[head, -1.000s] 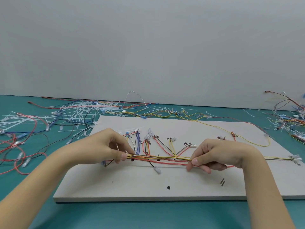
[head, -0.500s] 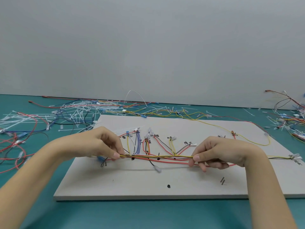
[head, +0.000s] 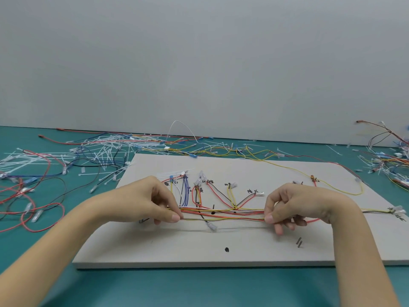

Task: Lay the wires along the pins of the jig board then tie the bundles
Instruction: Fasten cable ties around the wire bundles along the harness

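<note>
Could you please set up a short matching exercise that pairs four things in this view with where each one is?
Things:
1. left hand
2. right hand
3. loose cable ties
4. jig board

Places or states:
A. scattered on the green table, beyond the board's left corner
B. pinches the right end of the stretched wire bundle
C. lies flat under both hands
D. pinches the left end of the stretched wire bundle

Pairs: 1-D, 2-B, 3-A, 4-C
</note>
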The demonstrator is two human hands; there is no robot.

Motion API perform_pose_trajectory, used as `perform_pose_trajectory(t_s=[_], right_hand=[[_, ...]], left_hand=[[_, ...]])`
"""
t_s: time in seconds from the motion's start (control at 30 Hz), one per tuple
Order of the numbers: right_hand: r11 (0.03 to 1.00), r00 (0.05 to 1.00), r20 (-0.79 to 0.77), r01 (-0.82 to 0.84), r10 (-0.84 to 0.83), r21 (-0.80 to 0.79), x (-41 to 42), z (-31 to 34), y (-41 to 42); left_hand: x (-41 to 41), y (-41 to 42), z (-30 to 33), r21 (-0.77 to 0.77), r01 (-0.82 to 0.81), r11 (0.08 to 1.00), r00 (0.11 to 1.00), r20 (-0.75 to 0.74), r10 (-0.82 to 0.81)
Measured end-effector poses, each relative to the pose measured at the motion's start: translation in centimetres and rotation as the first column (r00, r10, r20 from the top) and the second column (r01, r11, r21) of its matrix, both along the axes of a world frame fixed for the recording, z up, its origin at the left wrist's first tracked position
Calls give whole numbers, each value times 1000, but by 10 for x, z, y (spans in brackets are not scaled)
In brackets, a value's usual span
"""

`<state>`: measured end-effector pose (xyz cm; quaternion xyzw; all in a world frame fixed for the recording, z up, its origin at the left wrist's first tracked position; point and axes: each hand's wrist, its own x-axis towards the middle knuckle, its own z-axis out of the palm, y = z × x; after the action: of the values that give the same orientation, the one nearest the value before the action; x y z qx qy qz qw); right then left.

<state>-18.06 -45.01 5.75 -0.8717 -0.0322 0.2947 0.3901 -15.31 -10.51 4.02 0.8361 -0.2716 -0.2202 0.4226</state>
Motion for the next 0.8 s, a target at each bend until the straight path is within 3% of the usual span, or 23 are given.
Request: perform_pose_trajectory(t_s=[0.37,0.5,0.6,0.8], right_hand=[[1000,999,51,13,-12,-19,-2,2,1],[1000,997,72,-4,5,-15,-2,3,6],[1000,994,104,-18,19,-11,-2,4,10],[999,985,171,-11,5,33,-3,6,10]], left_hand=[[-25,-30,0,182,45,982,991,115,-67],[-37,-67,-14,26,-50,998,961,274,41],[-46,-97,-29,29,-64,998,907,418,46],[-49,-122,-43,-192,-118,974,898,397,187]])
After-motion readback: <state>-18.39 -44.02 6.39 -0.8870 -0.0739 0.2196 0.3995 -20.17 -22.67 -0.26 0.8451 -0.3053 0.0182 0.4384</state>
